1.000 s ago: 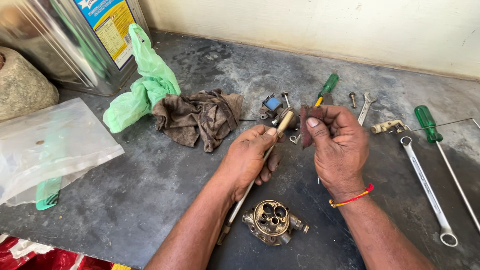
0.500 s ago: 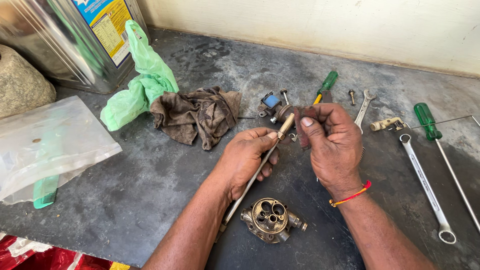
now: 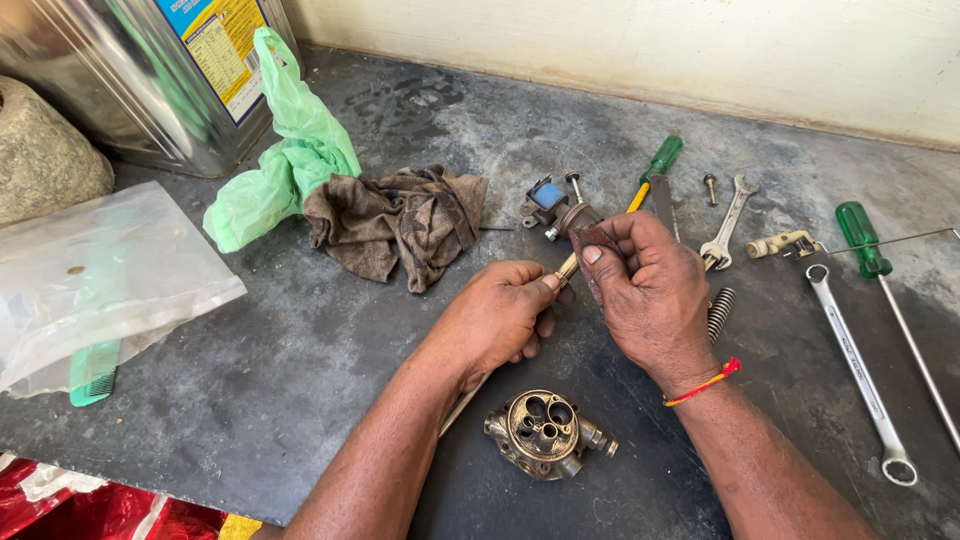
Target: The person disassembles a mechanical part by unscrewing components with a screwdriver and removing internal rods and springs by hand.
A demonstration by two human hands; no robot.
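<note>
left hand (image 3: 500,318) closed on wooden-handled tool (image 3: 566,265) | right hand (image 3: 650,290) pinches small brown part (image 3: 590,238) | keep tip square, grip firm

Both hands meet mid-bench (image 3: 300,400): left hand (image 3: 500,320) just left of right hand (image 3: 650,300). Carburetor body (image 3: 545,433) lies on the bench in front of them, between the forearms. Rag (image 3: 400,220) behind left hand; plastic bag (image 3: 285,150) left of rag, metal tin (image 3: 150,80) behind it. Spanner (image 3: 860,370) and screwdriver (image 3: 865,240) right of right hand. Comb (image 3: 92,372) far left, under a clear pouch (image 3: 100,270).
</note>
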